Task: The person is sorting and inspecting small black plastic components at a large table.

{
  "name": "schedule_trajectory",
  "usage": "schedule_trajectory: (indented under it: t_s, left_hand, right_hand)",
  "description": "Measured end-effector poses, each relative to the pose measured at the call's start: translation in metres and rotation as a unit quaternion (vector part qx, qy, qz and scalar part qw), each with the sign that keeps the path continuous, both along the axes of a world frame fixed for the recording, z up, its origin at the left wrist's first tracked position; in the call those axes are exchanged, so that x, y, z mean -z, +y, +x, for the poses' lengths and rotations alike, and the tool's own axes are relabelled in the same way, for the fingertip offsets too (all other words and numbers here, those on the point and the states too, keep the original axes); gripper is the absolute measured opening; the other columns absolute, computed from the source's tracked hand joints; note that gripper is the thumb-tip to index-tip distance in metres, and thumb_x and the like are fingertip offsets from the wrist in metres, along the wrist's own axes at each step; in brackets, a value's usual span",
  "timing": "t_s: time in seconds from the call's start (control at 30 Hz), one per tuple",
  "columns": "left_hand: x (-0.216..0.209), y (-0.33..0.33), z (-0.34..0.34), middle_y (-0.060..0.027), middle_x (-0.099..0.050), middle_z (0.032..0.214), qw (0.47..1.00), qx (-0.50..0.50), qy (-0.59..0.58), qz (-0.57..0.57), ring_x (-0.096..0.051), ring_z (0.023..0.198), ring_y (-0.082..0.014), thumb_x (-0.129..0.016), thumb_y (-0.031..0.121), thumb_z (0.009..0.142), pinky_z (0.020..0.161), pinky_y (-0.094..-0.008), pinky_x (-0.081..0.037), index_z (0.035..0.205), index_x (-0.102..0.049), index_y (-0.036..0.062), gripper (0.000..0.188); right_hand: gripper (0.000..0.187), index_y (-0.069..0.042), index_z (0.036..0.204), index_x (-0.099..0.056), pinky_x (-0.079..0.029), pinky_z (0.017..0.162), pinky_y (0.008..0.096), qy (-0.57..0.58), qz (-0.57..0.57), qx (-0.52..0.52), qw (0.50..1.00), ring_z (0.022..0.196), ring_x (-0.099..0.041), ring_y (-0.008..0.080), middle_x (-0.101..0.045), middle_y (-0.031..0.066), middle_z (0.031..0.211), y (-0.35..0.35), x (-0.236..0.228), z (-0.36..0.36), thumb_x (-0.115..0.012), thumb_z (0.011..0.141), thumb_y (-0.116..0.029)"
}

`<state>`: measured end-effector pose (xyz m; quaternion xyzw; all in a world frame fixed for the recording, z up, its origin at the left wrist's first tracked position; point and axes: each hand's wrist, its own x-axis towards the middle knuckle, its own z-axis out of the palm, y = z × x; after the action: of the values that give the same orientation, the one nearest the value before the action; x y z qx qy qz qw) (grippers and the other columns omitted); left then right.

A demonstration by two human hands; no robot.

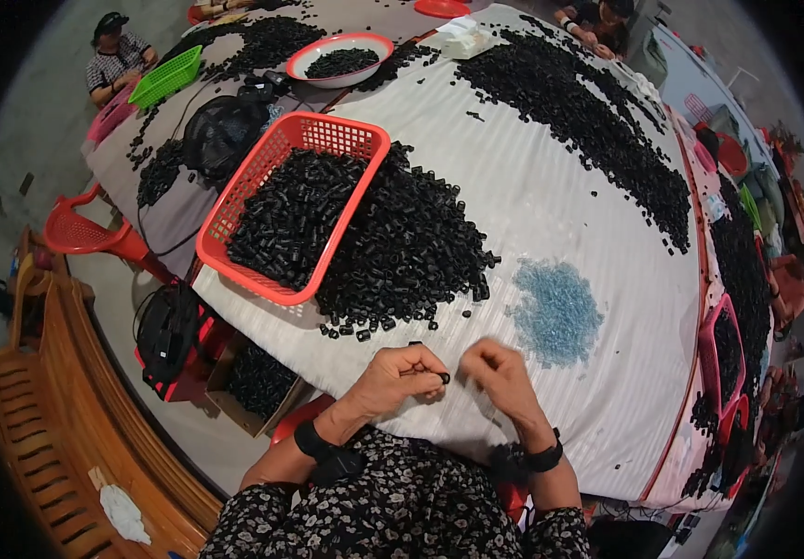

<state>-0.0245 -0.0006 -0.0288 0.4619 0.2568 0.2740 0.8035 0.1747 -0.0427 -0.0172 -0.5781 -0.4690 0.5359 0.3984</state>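
Observation:
My left hand (400, 380) is closed in a pinch on a small black plastic cylinder (445, 378) above the near edge of the white-covered table (551, 424). Just to its right, my right hand (506, 380) has its fingers curled together, slightly blurred; whatever they hold cannot be made out. Beyond my left hand spreads a heap of black plastic cylinders (411, 247). A red-orange basket (378, 140) full of the same parts stands tilted against that heap. Past my right hand lies a patch of small clear bluish pieces (558, 312).
A long band of black parts (579, 102) covers the far right. A red-rimmed basin (340, 82) and a green basket (165, 77) stand farther off. At left are a wooden bench (85, 401) and a cardboard box (251, 384). People sit at the far edges.

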Motion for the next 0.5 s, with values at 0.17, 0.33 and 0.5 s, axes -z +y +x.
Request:
schedule_trajectory:
  t_s: [0.17,0.33,0.5]
  left_hand:
    - [0.004,0.002,-0.005,-0.0073,-0.062,0.081,0.997,-0.064,-0.032,-0.035,-0.057,0.070,-0.0106,-0.058,0.003,0.087,0.065,-0.0241,-0.048,0.095,-0.059,-0.0049,0.011]
    - [0.005,0.002,-0.005,-0.0076,-0.062,0.081,0.996,-0.077,-0.041,-0.033,-0.057,0.071,-0.0108,-0.057,0.003,0.087,0.066,-0.0244,-0.048,0.095,-0.059,-0.0049,0.012]
    - [0.004,0.001,-0.004,-0.0084,-0.063,0.083,0.995,-0.081,-0.057,-0.032,-0.058,0.071,-0.0112,-0.056,0.002,0.087,0.067,-0.0248,-0.049,0.094,-0.059,-0.0041,0.010]
  right_hand:
    - [0.009,-0.001,0.091,-0.056,-0.044,0.060,0.0366,-0.335,0.229,0.062,0.912,0.069,-0.053,0.0283,-0.050,0.0139,0.081,0.039,0.022,0.003,-0.057,0.084,-0.006]
    - [0.007,-0.001,0.087,-0.050,-0.044,0.064,0.0437,-0.444,0.219,0.010,0.869,0.076,-0.053,0.0358,-0.047,0.0171,0.084,0.045,0.032,-0.007,-0.055,0.084,-0.004]
    - [0.006,-0.001,0.087,-0.052,-0.044,0.060,0.0358,-0.329,0.225,0.024,0.917,0.069,-0.053,0.0269,-0.049,0.0133,0.081,0.037,0.024,-0.003,-0.055,0.083,-0.003]
